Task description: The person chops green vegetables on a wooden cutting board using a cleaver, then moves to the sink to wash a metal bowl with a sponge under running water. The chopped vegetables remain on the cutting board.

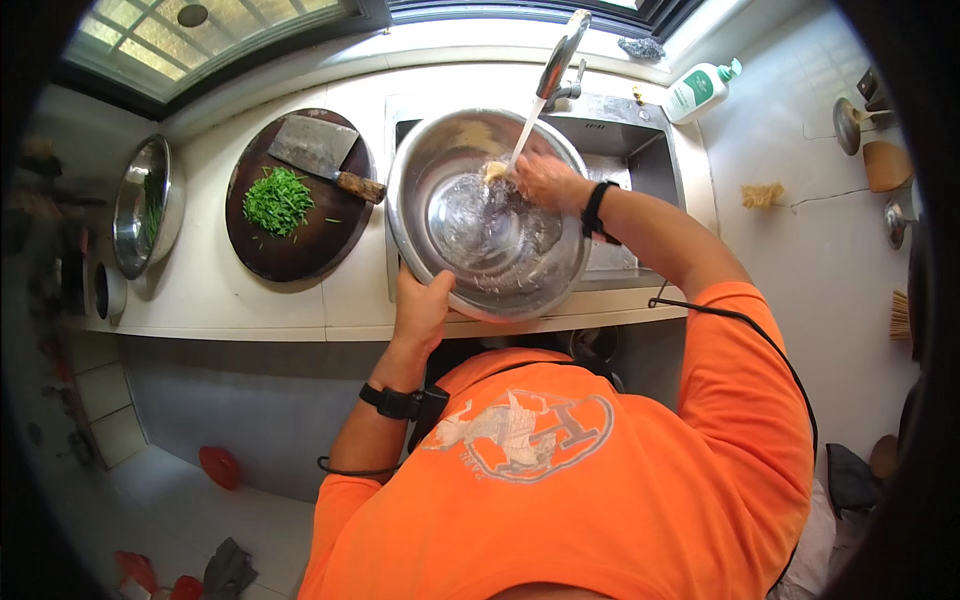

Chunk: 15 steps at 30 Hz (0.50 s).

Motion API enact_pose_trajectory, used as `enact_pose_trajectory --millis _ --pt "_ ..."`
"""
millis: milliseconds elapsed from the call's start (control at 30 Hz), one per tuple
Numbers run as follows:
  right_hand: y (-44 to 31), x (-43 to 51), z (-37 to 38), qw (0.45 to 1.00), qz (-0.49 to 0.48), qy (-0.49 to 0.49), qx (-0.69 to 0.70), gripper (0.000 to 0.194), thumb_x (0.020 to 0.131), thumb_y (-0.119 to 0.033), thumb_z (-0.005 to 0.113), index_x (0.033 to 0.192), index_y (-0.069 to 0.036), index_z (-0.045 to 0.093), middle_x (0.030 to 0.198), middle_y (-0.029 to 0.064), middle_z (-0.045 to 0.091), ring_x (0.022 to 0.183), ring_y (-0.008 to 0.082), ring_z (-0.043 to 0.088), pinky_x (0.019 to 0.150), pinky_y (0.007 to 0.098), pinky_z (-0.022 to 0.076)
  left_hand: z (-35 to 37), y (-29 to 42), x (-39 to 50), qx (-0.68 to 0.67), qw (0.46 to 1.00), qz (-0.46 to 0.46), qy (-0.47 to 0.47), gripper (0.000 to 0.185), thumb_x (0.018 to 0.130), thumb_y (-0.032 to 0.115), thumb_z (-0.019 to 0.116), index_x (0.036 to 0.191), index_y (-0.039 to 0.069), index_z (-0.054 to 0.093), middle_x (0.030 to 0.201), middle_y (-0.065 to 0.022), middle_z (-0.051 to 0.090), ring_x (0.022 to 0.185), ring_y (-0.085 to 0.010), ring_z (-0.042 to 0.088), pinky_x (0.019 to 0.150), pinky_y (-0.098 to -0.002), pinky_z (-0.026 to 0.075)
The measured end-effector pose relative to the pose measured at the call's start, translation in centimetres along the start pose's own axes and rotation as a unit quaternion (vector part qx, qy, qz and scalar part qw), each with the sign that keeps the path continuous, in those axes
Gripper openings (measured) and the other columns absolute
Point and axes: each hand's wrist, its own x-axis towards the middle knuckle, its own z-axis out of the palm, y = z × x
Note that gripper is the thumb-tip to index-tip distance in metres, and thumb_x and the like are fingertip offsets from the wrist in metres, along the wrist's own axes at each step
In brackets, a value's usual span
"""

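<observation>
A large stainless steel basin [409, 217] rests over the sink, tipped a little, with water in it. My left hand [422, 304] grips its near left rim, thumb on top. Inside the basin is my right hand [551, 182], blurred, its fingers closed around a pale yellowish scrubber [495, 172] that is partly hidden. Water runs from the chrome faucet [559, 64] in a stream past those fingers. Behind and to the right of the basin, part of the steel sink [649, 169] shows.
Left of the basin, a round chopping board [300, 262] carries a cleaver [315, 146] and chopped greens [277, 202]. Farther left stands a metal bowl [142, 210] with greens inside. A pump bottle [699, 91] stands behind the sink's right corner. Utensils, including a ladle [847, 126], hang along the right wall.
</observation>
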Motion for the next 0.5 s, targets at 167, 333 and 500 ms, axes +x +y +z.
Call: enact_pose_trajectory --millis 167,333,500 --pt "-7.1 -4.9 2.5 0.966 -0.057 -0.215 0.134 0.035 0.090 -0.021 0.053 0.109 0.001 0.072 0.114 0.0273 0.071 0.103 0.0402 0.070 0.090 0.0492 0.0546 0.4 -0.6 1.3 -0.005 0.997 0.072 0.007 0.044 0.083 -0.004 0.058 0.126 -0.003 0.057 0.104 -0.0086 0.066 0.084 -0.0192 0.068 0.063 -0.0340 0.060" --pt "-14.8 -3.3 -0.4 0.695 0.093 -0.124 0.702 0.023 0.095 -0.013 0.060 0.107 0.006 0.066 0.088 0.0193 0.070 0.075 0.0231 0.064 0.070 0.0403 0.0525 0.8 -0.8 0.9 -0.070 0.995 -0.053 -0.055 0.037 0.085 -0.004 0.059 0.122 -0.004 0.059 0.103 -0.0097 0.068 0.085 -0.0199 0.071 0.063 -0.0336 0.060" --pt "-9.8 -6.8 -1.2 0.936 -0.049 -0.184 0.296 0.029 0.087 -0.021 0.063 0.103 0.001 0.072 0.093 0.0224 0.073 0.088 0.0383 0.071 0.081 0.0428 0.0563 0.1 -0.3 0.5 -0.049 0.999 -0.008 -0.007 0.036 0.085 -0.004 0.058 0.120 -0.006 0.058 0.104 -0.0110 0.067 0.085 -0.0217 0.071 0.066 -0.0352 0.062"
